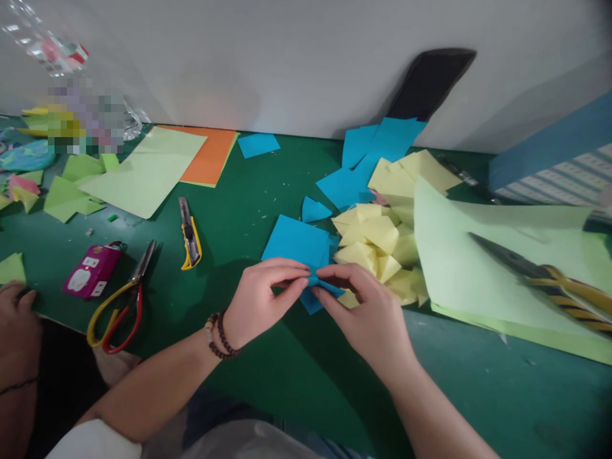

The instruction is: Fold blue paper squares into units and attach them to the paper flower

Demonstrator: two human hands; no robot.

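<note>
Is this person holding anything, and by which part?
A piece of blue paper: the left hand pinches its left end, the right hand its right end, both between thumb and fingers.

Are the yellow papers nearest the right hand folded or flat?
Folded: the yellow papers by the right hand show creases and angled faces.

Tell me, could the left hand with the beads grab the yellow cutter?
Probably yes: the yellow cutter lies nearby on the green table, with nothing between it and the left hand. That hand is pinching blue paper, though, so it would likely have to let go first.
</note>
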